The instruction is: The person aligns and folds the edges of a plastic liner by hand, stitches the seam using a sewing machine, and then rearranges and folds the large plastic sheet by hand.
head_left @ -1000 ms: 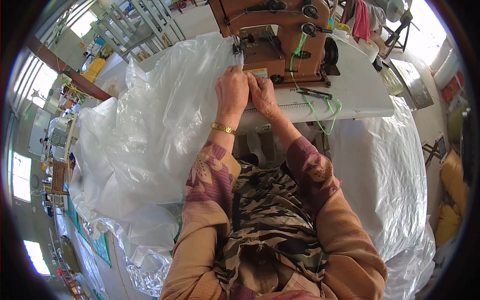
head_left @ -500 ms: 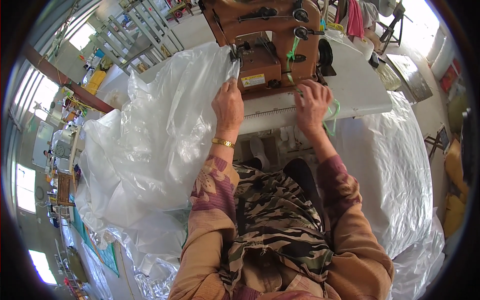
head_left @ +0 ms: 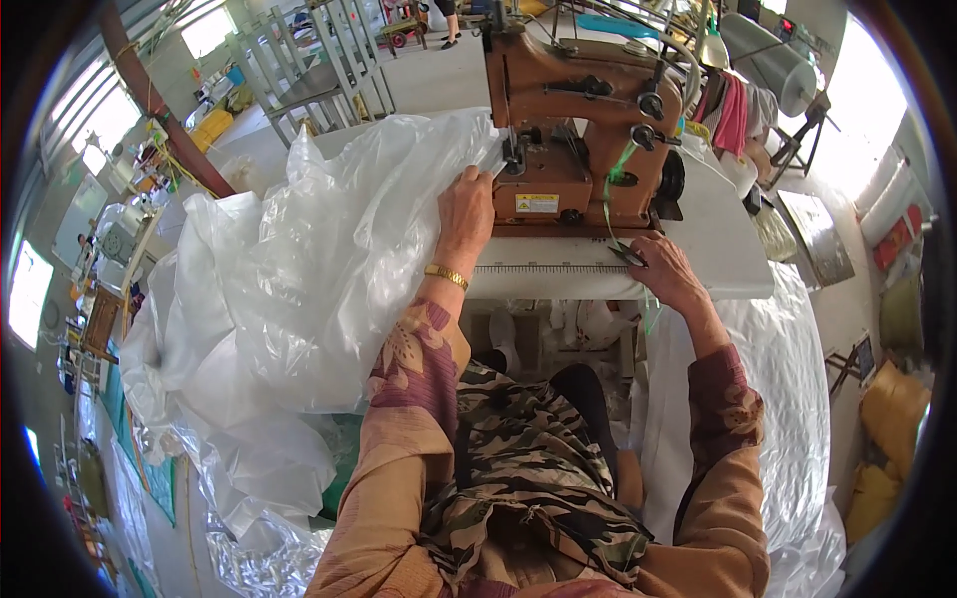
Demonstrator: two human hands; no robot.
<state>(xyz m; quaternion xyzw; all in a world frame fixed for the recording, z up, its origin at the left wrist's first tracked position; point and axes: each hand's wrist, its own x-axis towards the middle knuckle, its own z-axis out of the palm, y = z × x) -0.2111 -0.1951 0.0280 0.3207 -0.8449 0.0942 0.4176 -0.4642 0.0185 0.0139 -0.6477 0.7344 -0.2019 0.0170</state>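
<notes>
A brown sewing machine (head_left: pixel 563 92) stands on a white worktable (head_left: pixel 733 234). My left hand (head_left: pixel 466 217) is closed on the edge of a large clear plastic sheet (head_left: pixel 334 234), just left of the needle area. The sheet is bunched and drapes off the table's left side. My right hand (head_left: pixel 673 274) is closed around small dark thread snips (head_left: pixel 627 254), at the table's front edge right of the machine base. A thin green plastic strip (head_left: pixel 607 199) hangs from the machine toward the snips, and more of it dangles below my right hand.
A ruler scale (head_left: pixel 553 267) runs along the table's front edge. More plastic sheeting (head_left: pixel 763 389) hangs at the right. Metal racks (head_left: pixel 314 75) stand behind at left, and a person's legs (head_left: pixel 449 22) show at the back. Yellow sacks (head_left: pixel 890 419) lie far right.
The whole view has shifted, so the machine sits lower and farther right. My right hand has moved outward from the machine base, and the snips now show in it. My left hand still grips the sheet.
</notes>
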